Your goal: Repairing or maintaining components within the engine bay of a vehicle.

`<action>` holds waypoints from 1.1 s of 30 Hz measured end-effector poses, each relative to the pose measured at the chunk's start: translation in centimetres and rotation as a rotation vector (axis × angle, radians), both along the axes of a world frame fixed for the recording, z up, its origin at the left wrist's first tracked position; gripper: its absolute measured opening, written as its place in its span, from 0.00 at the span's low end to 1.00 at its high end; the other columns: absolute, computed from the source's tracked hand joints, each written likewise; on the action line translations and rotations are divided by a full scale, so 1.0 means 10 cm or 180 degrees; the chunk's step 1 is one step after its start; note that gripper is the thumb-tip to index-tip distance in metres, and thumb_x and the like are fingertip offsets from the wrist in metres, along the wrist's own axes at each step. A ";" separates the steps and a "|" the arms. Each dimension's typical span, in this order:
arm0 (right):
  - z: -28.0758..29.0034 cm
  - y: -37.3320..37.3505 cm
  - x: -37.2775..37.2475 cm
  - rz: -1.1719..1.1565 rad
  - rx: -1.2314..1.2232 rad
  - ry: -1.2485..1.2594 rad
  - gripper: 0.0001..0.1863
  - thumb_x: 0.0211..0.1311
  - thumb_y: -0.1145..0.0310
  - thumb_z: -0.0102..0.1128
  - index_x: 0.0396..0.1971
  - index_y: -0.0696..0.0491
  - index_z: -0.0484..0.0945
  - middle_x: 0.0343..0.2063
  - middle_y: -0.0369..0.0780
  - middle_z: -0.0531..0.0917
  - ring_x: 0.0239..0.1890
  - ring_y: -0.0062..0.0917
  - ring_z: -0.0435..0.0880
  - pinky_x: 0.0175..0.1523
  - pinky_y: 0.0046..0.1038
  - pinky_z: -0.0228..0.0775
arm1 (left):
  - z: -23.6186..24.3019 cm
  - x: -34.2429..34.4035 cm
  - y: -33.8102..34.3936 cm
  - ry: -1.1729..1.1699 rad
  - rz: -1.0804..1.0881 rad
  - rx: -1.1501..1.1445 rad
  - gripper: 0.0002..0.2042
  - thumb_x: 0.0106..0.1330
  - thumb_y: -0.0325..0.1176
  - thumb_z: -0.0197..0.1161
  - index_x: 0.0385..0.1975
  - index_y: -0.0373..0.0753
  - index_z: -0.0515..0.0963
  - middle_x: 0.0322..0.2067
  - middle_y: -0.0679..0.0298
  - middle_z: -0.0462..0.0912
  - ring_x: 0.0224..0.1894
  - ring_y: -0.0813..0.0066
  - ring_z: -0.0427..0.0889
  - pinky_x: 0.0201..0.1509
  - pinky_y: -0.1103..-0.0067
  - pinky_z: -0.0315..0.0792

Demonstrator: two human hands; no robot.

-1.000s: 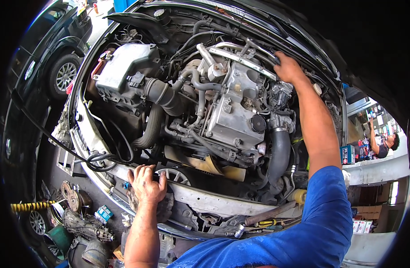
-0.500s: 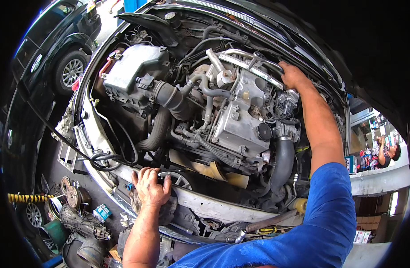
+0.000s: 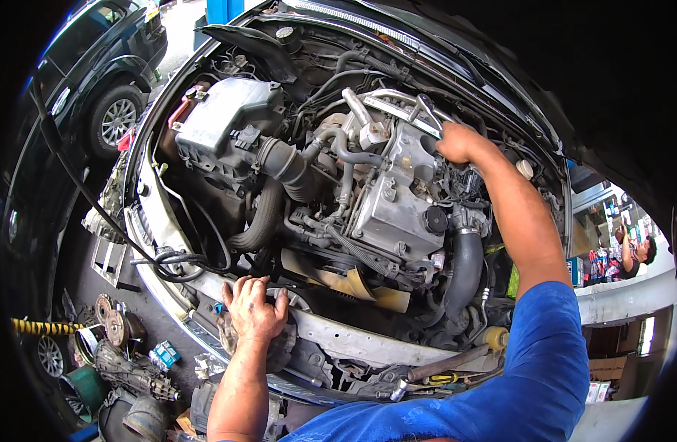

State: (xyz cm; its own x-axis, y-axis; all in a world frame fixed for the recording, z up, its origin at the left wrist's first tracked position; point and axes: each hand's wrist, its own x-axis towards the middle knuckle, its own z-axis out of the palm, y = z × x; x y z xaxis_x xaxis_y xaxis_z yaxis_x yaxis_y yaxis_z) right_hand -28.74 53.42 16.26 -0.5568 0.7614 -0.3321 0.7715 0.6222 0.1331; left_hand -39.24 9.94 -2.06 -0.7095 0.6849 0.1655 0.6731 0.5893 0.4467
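My right hand (image 3: 461, 143) is closed round the handle end of a ratchet wrench (image 3: 430, 116). The ratchet's round head sits over the silver rail at the back of the engine, beside the grey valve cover (image 3: 390, 214). What lies under the head is hidden. At the front of the engine bay, my left hand (image 3: 255, 309) leans on the front crossmember (image 3: 346, 335) with its fingers apart and nothing held in it. A pale fan (image 3: 338, 280) is just behind that crossmember.
An air filter box (image 3: 224, 110) and a ribbed intake hose (image 3: 283, 166) fill the left of the bay. Hand tools, including a yellow-handled screwdriver (image 3: 443, 379), lie along the front edge. Removed parts (image 3: 136, 372) cover the floor at left. Another person (image 3: 635, 254) is at far right.
My right hand has swung the ratchet handle leftward and toward me, while its head stays at the rail. The left hand keeps its place on the crossmember.
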 end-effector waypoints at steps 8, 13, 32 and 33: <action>-0.03 0.55 0.41 0.0144 0.0895 -0.0157 0.26 0.53 0.72 0.51 0.54 0.65 0.67 0.47 0.56 0.78 0.52 0.45 0.77 0.56 0.37 0.69 | 0.01 0.01 0.06 -0.0043 -0.0064 0.0058 0.20 0.50 0.45 0.65 0.39 0.39 0.79 0.42 0.59 0.80 0.54 0.62 0.72 0.66 0.52 0.49; -0.03 0.02 0.07 0.0289 -0.0176 0.0583 0.28 0.49 0.59 0.60 0.44 0.66 0.73 0.44 0.59 0.78 0.49 0.46 0.78 0.54 0.36 0.68 | 0.06 -0.02 -0.02 -0.0050 -0.0033 0.0057 0.20 0.50 0.45 0.65 0.39 0.39 0.79 0.41 0.60 0.80 0.54 0.62 0.72 0.65 0.52 0.50; -0.14 0.72 0.52 0.0706 0.0385 0.0758 0.24 0.52 0.68 0.55 0.50 0.63 0.70 0.42 0.55 0.80 0.48 0.46 0.78 0.54 0.38 0.69 | 0.23 0.06 0.33 0.0310 -0.0139 0.0305 0.24 0.53 0.43 0.66 0.47 0.37 0.74 0.47 0.55 0.76 0.56 0.55 0.70 0.65 0.50 0.46; -0.12 0.78 0.57 0.0596 0.0511 0.0657 0.25 0.52 0.67 0.56 0.49 0.63 0.71 0.43 0.56 0.79 0.48 0.46 0.78 0.55 0.38 0.69 | 0.38 0.04 0.56 0.0270 -0.0470 0.0770 0.22 0.55 0.41 0.65 0.47 0.35 0.74 0.46 0.54 0.76 0.55 0.56 0.71 0.64 0.55 0.51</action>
